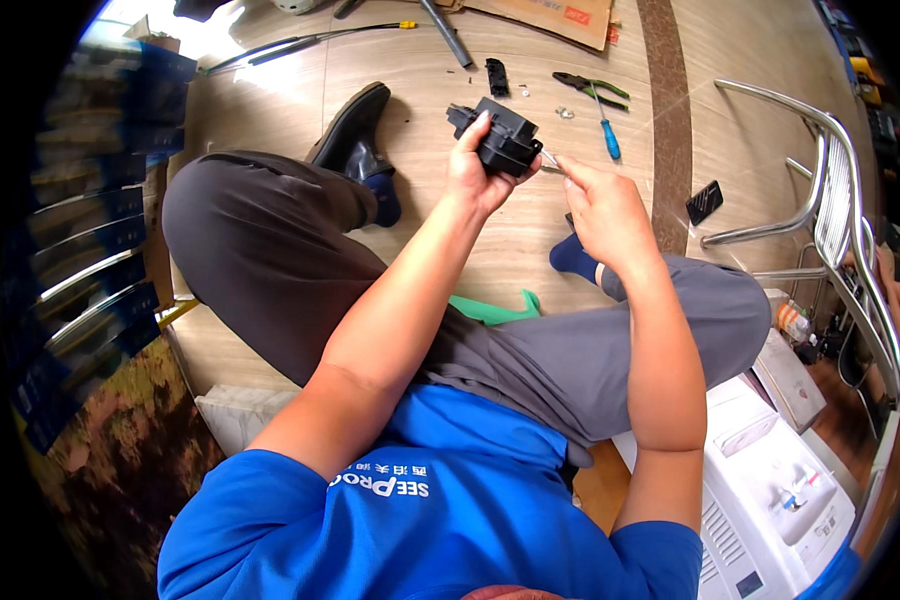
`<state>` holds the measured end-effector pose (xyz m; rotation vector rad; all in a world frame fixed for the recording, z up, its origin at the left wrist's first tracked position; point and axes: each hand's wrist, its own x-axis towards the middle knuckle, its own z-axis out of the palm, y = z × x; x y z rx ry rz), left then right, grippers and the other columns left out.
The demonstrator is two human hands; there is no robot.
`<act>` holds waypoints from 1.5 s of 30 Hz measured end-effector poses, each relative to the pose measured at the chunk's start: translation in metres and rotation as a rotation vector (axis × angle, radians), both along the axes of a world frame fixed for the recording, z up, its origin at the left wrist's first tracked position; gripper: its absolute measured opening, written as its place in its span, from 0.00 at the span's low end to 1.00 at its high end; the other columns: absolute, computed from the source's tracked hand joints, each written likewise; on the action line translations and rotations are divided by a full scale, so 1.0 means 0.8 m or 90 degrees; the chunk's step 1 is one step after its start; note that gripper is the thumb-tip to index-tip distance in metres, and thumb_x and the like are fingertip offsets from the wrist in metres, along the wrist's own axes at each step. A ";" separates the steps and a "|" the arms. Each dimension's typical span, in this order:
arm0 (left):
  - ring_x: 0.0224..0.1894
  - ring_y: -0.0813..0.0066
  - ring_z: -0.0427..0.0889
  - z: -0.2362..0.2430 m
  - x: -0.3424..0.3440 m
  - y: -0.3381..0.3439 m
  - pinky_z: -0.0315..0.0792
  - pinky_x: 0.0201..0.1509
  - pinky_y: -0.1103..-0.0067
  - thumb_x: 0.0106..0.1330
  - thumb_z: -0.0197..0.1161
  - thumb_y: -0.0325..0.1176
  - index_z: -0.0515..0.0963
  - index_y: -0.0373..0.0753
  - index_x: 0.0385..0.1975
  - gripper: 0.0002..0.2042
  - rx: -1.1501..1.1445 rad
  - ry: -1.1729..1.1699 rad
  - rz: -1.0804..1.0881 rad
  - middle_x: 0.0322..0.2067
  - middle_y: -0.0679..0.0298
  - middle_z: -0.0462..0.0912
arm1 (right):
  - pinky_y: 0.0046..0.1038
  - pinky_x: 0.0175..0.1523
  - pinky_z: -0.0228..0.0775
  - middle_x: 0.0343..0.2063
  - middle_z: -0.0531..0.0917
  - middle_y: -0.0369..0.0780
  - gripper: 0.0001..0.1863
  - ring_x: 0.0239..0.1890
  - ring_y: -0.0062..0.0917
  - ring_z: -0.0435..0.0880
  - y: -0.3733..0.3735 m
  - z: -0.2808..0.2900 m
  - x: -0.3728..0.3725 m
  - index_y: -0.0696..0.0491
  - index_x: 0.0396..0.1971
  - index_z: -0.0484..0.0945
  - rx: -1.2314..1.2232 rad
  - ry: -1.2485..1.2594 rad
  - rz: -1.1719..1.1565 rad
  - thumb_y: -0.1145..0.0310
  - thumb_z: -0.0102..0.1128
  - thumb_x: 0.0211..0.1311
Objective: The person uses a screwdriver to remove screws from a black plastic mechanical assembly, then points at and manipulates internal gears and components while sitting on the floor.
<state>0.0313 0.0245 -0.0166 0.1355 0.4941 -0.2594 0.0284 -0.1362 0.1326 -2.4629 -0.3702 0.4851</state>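
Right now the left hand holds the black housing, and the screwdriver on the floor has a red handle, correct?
Handle colour's wrong: the head view shows a blue-handled screwdriver on the floor. The left hand does hold the black housing.

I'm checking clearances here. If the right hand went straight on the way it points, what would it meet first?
Most likely the right end of the black housing in the left hand, with the slim metal piece in the right hand leading; depth is unclear from this view.
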 end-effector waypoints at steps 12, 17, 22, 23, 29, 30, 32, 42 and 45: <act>0.55 0.50 0.75 0.016 0.000 0.004 0.72 0.56 0.52 0.68 0.54 0.58 0.76 0.42 0.55 0.27 -0.215 -0.100 -0.027 0.51 0.51 0.79 | 0.42 0.41 0.75 0.32 0.83 0.48 0.18 0.35 0.46 0.83 -0.009 -0.011 -0.018 0.46 0.56 0.80 0.034 -0.132 0.025 0.69 0.54 0.67; 0.53 0.51 0.78 0.025 0.000 0.000 0.75 0.51 0.52 0.69 0.54 0.58 0.77 0.44 0.53 0.25 -0.160 -0.058 -0.028 0.50 0.55 0.81 | 0.42 0.41 0.76 0.32 0.83 0.48 0.17 0.36 0.45 0.84 -0.010 -0.013 -0.016 0.47 0.55 0.80 0.036 -0.146 0.035 0.68 0.54 0.67; 0.52 0.53 0.79 0.021 0.000 0.001 0.75 0.52 0.52 0.69 0.54 0.57 0.77 0.45 0.52 0.24 -0.146 -0.060 -0.033 0.49 0.56 0.81 | 0.43 0.40 0.76 0.32 0.83 0.49 0.17 0.35 0.46 0.84 -0.003 -0.007 -0.015 0.48 0.54 0.80 0.015 -0.125 0.050 0.68 0.54 0.67; 0.52 0.53 0.79 0.021 0.000 0.000 0.75 0.52 0.52 0.69 0.54 0.57 0.77 0.45 0.52 0.24 -0.140 -0.060 -0.033 0.49 0.56 0.81 | 0.43 0.40 0.76 0.32 0.83 0.49 0.17 0.35 0.46 0.84 -0.001 -0.008 -0.015 0.48 0.54 0.80 0.011 -0.133 0.054 0.68 0.54 0.67; 0.50 0.55 0.80 0.025 -0.001 -0.005 0.76 0.52 0.52 0.68 0.55 0.55 0.76 0.44 0.52 0.23 -0.109 -0.047 -0.031 0.48 0.55 0.82 | 0.42 0.39 0.77 0.30 0.83 0.47 0.17 0.34 0.45 0.84 -0.001 -0.005 -0.016 0.48 0.54 0.80 -0.020 -0.153 0.067 0.67 0.56 0.66; 0.50 0.55 0.80 0.025 -0.001 -0.005 0.76 0.52 0.52 0.69 0.55 0.55 0.76 0.44 0.51 0.23 -0.110 -0.049 -0.032 0.48 0.55 0.82 | 0.42 0.38 0.77 0.30 0.83 0.46 0.17 0.34 0.44 0.84 -0.001 -0.004 -0.016 0.47 0.54 0.80 -0.025 -0.153 0.070 0.67 0.56 0.66; 0.50 0.55 0.80 0.025 -0.001 -0.005 0.76 0.52 0.52 0.69 0.55 0.55 0.76 0.44 0.51 0.23 -0.108 -0.048 -0.034 0.48 0.55 0.82 | 0.42 0.38 0.77 0.30 0.83 0.46 0.17 0.33 0.44 0.84 -0.001 -0.004 -0.016 0.47 0.54 0.80 -0.032 -0.160 0.076 0.67 0.56 0.66; 0.49 0.55 0.81 0.022 -0.002 -0.003 0.75 0.54 0.53 0.69 0.53 0.56 0.77 0.44 0.53 0.24 -0.101 -0.064 -0.045 0.49 0.55 0.82 | 0.41 0.38 0.77 0.30 0.82 0.46 0.17 0.33 0.43 0.84 -0.002 -0.004 -0.015 0.47 0.54 0.80 -0.033 -0.156 0.094 0.67 0.56 0.66; 0.49 0.55 0.82 0.021 -0.002 -0.003 0.75 0.54 0.53 0.69 0.53 0.56 0.77 0.44 0.53 0.24 -0.098 -0.064 -0.046 0.49 0.55 0.82 | 0.41 0.38 0.77 0.31 0.83 0.46 0.17 0.34 0.43 0.84 -0.002 -0.005 -0.016 0.47 0.54 0.80 -0.038 -0.155 0.090 0.67 0.56 0.66</act>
